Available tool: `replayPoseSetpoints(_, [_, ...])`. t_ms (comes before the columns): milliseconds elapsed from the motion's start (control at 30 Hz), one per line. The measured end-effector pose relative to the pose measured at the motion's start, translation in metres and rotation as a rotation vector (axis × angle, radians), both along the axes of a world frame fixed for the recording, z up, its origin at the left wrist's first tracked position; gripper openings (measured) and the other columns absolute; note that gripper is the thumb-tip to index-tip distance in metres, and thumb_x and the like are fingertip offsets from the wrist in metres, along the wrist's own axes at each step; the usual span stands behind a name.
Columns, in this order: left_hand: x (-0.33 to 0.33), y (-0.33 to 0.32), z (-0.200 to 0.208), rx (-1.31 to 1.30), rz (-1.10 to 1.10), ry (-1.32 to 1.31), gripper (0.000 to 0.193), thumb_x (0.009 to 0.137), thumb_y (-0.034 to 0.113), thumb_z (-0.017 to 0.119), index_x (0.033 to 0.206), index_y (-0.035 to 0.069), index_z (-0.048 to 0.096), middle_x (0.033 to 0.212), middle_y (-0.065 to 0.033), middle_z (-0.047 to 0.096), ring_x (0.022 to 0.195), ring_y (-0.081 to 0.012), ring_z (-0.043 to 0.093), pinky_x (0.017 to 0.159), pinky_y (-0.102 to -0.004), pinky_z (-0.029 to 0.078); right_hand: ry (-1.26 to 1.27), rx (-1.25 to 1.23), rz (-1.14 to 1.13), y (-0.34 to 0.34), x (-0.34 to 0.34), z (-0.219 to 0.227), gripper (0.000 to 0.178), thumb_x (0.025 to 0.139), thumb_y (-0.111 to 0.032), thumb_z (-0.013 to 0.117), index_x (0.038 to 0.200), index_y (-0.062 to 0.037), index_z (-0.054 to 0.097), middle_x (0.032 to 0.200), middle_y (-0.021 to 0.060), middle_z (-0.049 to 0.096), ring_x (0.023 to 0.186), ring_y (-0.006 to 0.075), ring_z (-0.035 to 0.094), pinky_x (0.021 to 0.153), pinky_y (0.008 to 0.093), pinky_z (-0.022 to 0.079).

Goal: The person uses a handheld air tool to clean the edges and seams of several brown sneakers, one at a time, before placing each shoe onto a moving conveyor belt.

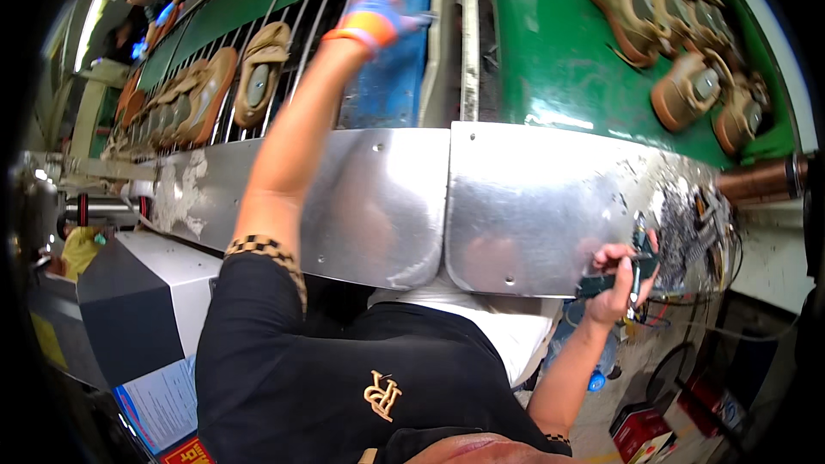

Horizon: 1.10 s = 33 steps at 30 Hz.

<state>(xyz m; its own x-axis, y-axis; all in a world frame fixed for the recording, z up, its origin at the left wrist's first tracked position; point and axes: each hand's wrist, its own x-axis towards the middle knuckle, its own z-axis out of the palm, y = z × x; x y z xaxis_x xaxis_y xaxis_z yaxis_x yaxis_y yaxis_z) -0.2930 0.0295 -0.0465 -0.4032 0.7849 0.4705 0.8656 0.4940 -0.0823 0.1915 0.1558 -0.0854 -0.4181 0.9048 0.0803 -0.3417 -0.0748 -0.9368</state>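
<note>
- One black shirt (318,369) nearest, between the arms; gold letter-style emblem (381,395) on chest, not copied.
- Right hand (620,282): bare, fingers curled round a slim dark tool (637,279); exact kind unclear.
- Metal plate (533,206): just left of and beyond right hand, bare and shiny, two panels meeting at a seam.
- Lettering: blue-and-white printed sheet (163,399), well left of right hand; red box (640,434) below right hand, print on it. Small or skewed, not transcribed.
- Left hand (376,15): orange-and-grey glove, arm stretched out, motion-blurred. Grip: cannot tell, no shoe visible in it.
- Blue strip (387,90): directly under and nearer than left hand.
- Single tan shoe (273,47): left of left hand, apart, on slatted rack (301,21).
- Row of tan shoes (199,101): further left of left hand, same rack.
- Tan shoe group (683,90): beyond right hand, on green belt (550,60), some overlapping.
- Progress: looks mid-batch, shoes on both sides; which are done or left, cannot tell.
- Co-worker's blue-gloved hand (166,13): farthest, well left of left hand.
</note>
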Motion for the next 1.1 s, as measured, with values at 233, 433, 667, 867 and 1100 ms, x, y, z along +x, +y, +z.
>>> replayPoseSetpoints(233, [-0.116,-0.25,-0.036,-0.704,0.687,-0.299,0.094,0.066,0.054,0.076,0.148,0.029,0.035,0.155,-0.0137,0.029,0.14,-0.0365,0.033,0.115,-0.042,0.03,-0.071,0.029,0.027,0.004,0.003,-0.004,0.06,0.087,-0.011,0.049,0.143,0.0025,0.03,0.082,0.0108,0.056,0.071,0.018,0.052,0.064,0.0293,0.045])
replayPoseSetpoints(433, [-0.108,-0.243,-0.05,-0.053,0.683,-0.382,0.041,0.085,0.039,0.06,0.119,0.016,0.066,0.116,-0.0161,0.065,0.113,-0.0352,0.058,0.099,-0.0399,0.045,-0.033,0.052,0.084,0.009,0.01,-0.007,0.052,0.093,-0.009,0.046,0.143,-0.0006,0.033,0.087,0.0092,0.057,0.075,0.0169,0.051,0.067,0.0279,0.043])
replayPoseSetpoints(667, [0.01,-0.328,-0.019,0.77,0.079,-0.717,0.028,0.083,0.0,0.057,0.109,-0.002,0.068,0.107,-0.0108,0.07,0.099,-0.0189,0.066,0.091,-0.0296,0.049,-0.035,0.075,0.061,0.005,-0.003,-0.009,0.052,0.092,-0.01,0.048,0.141,-0.0013,0.035,0.085,0.0081,0.057,0.073,0.0161,0.051,0.065,0.0282,0.043])
replayPoseSetpoints(867, [0.153,-0.268,0.024,0.276,-0.37,-0.594,0.033,0.07,-0.001,0.066,0.101,0.01,0.071,0.108,-0.0104,0.067,0.107,-0.0297,0.063,0.1,-0.0411,0.046,-0.109,-0.073,0.065,-0.007,0.005,0.009,0.056,0.088,-0.005,0.054,0.141,-0.0027,0.034,0.086,0.0075,0.056,0.074,0.0162,0.054,0.065,0.0321,0.049])
replayPoseSetpoints(1100, [0.226,-0.246,0.085,-0.447,-0.333,-0.568,0.059,0.066,0.012,0.075,0.124,0.009,0.06,0.133,-0.0137,0.054,0.128,-0.0375,0.044,0.111,-0.0494,0.032,0.116,0.037,0.723,-0.097,-0.001,0.134,0.088,0.07,-0.013,0.087,0.141,-0.0016,0.036,0.091,0.0081,0.062,0.076,0.0118,0.059,0.065,0.0248,0.049])
